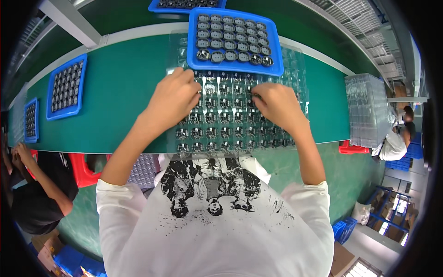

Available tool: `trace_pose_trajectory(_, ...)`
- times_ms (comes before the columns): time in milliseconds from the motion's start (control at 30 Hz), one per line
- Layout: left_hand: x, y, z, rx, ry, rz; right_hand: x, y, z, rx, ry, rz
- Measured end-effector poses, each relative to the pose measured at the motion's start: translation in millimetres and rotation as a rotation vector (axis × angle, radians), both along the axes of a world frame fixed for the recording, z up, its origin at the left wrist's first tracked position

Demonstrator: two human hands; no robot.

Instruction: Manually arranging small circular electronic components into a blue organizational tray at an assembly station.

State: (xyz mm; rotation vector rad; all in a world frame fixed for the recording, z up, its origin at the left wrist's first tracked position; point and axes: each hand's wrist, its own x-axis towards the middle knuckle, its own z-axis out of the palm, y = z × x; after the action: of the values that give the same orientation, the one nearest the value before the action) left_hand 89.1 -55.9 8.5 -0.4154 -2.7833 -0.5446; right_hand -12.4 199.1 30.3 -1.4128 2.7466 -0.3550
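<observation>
A clear plastic blister tray (218, 124) lies in front of me on the green bench, its pockets filled with rows of small dark electronic parts. My left hand (174, 96) is over its upper left side, fingers curled and pinched at a pocket. Across the tray, at the right end of an upper row, my right hand (279, 105) pinches with thumb and forefinger together. Whatever lies between the fingertips of either hand is hidden or too small to name. Just beyond both hands, a blue tray (280, 55) of round grey parts rests on the far part of the plastic tray.
More blue trays with round parts stand at the left (67, 112) and beyond the bench (175, 10). A tall stack of clear plastic trays (368, 108) is at the right end. At the lower left a person in black (39, 194) works beside a red stool (83, 171).
</observation>
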Motion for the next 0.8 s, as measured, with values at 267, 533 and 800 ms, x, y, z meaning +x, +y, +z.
trace_pose_trajectory(267,-7,-2,-7,0.1,0.013,-0.038,0,4,4,0.114,-0.031,0.01)
trace_pose_trajectory(533,-8,-7,-2,0.093,-0.03,-0.034,-39,-24,52,-0.219,0.115,0.065)
trace_pose_trajectory(800,-6,-2,5,0.108,-0.06,-0.012,-59,-45,23,-0.064,0.173,0.145)
